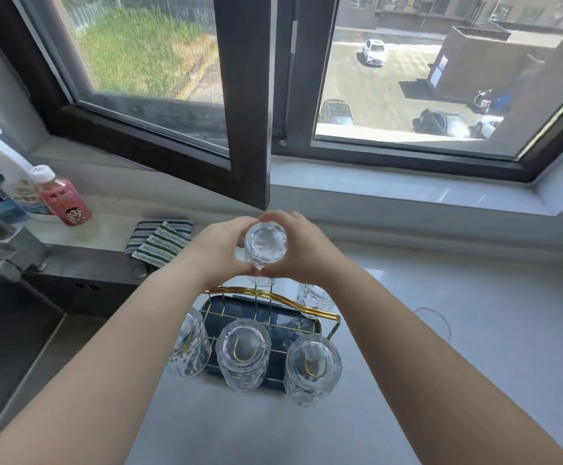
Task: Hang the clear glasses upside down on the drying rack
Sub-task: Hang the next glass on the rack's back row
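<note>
A clear ribbed glass (266,245) is held upside down, base toward me, above the far side of the drying rack (273,308). My left hand (221,248) and my right hand (302,248) both clasp its sides. The rack has gold wire prongs, a gold handle and a dark blue tray. Three clear glasses hang upside down on the near prongs: one at the left (189,347), one in the middle (243,352), one at the right (312,367). Another glass (313,295) sits at the far right of the rack, partly hidden by my right wrist.
The rack stands on a pale counter (458,330). A steel sink (21,330) and tap (1,243) lie to the left. Striped cloths (159,241) and a pink bottle (62,196) with other bottles sit behind the sink. An open window frame (246,129) juts inward just above my hands.
</note>
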